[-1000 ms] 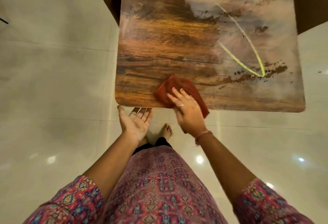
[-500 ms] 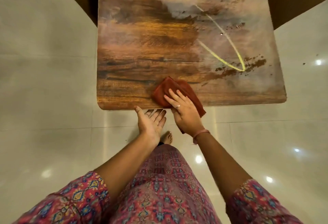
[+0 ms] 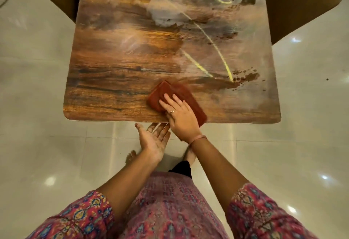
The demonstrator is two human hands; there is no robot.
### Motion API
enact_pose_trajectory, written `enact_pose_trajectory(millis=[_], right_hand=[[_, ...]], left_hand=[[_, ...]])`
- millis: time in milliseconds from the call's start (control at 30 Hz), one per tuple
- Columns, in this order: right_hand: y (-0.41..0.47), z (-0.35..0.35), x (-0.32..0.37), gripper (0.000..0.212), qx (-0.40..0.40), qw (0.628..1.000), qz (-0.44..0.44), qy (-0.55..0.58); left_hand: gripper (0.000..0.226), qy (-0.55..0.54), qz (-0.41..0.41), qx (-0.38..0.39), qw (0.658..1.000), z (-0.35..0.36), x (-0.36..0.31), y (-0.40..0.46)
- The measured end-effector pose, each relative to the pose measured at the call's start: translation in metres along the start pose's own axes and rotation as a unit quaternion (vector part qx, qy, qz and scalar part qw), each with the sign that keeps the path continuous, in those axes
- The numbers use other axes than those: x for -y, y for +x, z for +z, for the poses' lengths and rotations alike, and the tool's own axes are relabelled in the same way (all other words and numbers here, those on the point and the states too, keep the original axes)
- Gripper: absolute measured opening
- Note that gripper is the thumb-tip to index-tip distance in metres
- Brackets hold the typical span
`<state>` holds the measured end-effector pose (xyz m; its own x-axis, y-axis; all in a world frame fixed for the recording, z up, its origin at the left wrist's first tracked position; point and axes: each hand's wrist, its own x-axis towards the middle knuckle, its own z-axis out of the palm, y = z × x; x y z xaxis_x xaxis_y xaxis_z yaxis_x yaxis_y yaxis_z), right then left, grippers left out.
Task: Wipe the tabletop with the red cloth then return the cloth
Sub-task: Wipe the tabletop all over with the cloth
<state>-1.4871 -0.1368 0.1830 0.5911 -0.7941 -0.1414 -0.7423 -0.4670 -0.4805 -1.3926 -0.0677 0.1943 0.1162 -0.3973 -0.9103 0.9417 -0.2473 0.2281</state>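
The right hand presses flat on the red cloth at the table's near edge, still wiping, while the left hand waits open below, so next push crumbs into it.

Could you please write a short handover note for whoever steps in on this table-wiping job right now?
Right hand: flat, fingers straight, pressing the red cloth onto the tabletop near its front edge.
Left hand: open, palm up, just below the table's front edge beside the right hand, holding nothing, seemingly cupped for sweepings.
Cloth: folded, lying on the table with its near corner at the edge.
Done: wiping is under way; how much of the surface is covered cannot be told.
Left: finish wiping, probably sweeping off the front edge, then return the cloth. Its place is not in view.
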Motion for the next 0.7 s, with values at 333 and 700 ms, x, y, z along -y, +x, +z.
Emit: enact_pose_trajectory(millis=[333, 700], right_hand=[[0.049, -0.121, -0.172, 0.056, -0.146, 0.953, 0.260, 0.043], [-0.041, -0.102, -0.174, 0.062, -0.065, 0.996, 0.055, -0.026]], left_hand=[[0.081, -0.100, 0.043, -0.019, 0.994, 0.069, 0.078, 0.007], [0.088, -0.109, 0.028, -0.044, 0.993, 0.083, 0.090, 0.016]])
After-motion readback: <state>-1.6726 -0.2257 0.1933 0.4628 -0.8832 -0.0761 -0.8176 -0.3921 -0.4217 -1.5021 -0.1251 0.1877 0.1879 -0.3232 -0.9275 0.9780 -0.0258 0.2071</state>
